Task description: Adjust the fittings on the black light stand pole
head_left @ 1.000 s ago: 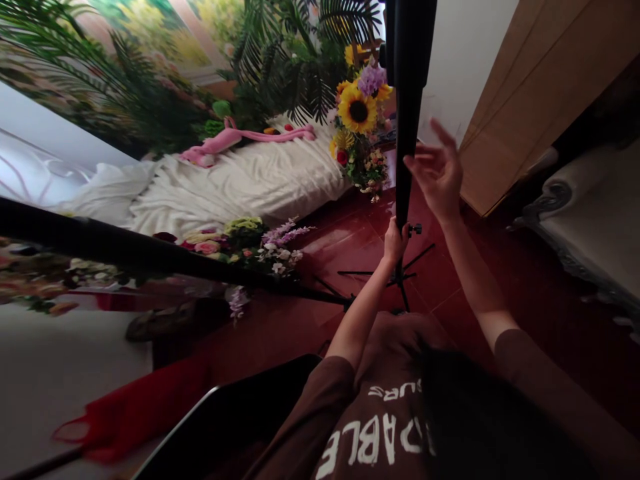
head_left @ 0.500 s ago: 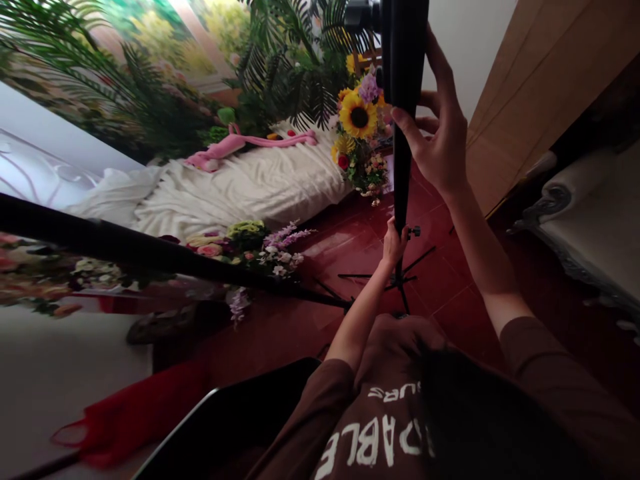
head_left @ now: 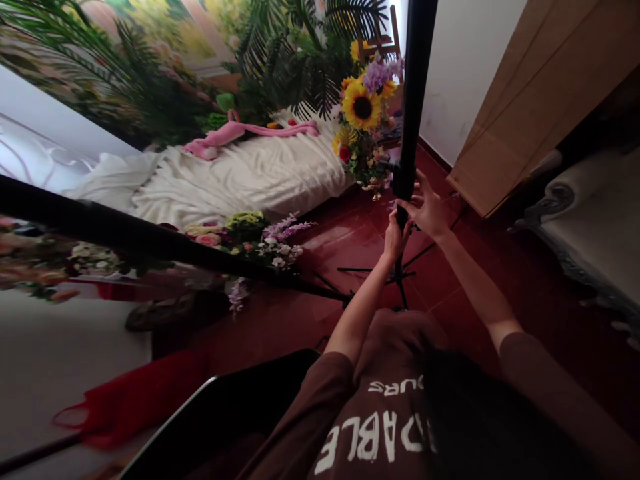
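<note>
The person's left hand (head_left: 395, 239) is wrapped around the lower part of a black stand (head_left: 418, 87), just right of the frame's centre. The right hand (head_left: 428, 212) is directly above it, thumb and fingers curved about the pole at the lower end of its thicker section — whether they are closed tight cannot be told. The stand runs from the top edge, right of centre, down to spread legs (head_left: 401, 292) on the red floor (head_left: 450, 310). A second black pole (head_left: 125, 233) slants from the left edge toward those legs. Left of the upright stand, a sunflower (head_left: 361, 109) shows among other blooms; farther left, a pink plush toy (head_left: 215, 141) lies on rumpled white cloth (head_left: 260, 177). Palm fronds (head_left: 313, 73) fill the upper middle — and brown board (head_left: 515, 100) leans at upper right.
</note>
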`<state>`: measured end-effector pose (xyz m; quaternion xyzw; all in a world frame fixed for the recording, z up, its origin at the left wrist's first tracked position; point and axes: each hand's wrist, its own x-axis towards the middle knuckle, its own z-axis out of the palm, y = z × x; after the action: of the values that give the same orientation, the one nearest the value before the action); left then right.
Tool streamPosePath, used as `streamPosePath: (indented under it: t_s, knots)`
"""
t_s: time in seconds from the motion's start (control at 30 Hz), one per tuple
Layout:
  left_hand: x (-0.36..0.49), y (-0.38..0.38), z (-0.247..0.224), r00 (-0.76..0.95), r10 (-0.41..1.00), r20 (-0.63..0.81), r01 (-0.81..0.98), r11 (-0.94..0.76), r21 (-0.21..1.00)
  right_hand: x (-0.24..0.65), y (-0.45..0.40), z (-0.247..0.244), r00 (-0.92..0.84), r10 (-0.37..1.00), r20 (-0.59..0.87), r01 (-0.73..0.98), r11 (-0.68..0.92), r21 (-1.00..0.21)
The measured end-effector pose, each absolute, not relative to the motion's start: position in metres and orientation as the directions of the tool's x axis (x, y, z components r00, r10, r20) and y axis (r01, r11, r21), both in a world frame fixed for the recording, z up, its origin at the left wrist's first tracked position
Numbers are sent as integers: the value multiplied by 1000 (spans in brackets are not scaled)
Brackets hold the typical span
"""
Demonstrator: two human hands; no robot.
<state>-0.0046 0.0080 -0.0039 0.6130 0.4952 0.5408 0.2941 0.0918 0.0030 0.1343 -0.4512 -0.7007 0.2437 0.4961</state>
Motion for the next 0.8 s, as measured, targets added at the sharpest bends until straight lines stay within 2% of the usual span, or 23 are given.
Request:
streamPosePath:
  t_s: [0.17, 0.37, 0.6, 0.8]
  knots:
    - [-4, 13, -12, -64, 929, 365, 276, -335, 901, 89, -7, 91, -64, 929, 364, 379, 360, -853]
    - [-5, 11, -13, -69, 920, 387, 305, -350, 886, 90, -9, 88, -47, 946, 321, 283, 321, -904]
    - [-5, 8, -14, -65, 928, 366, 322, -327, 888, 116, -27, 79, -62, 912, 405, 417, 392, -820]
    - [-4, 8, -16, -69, 932, 355, 322, -316, 892, 129, -43, 55, -59, 924, 377, 430, 365, -826]
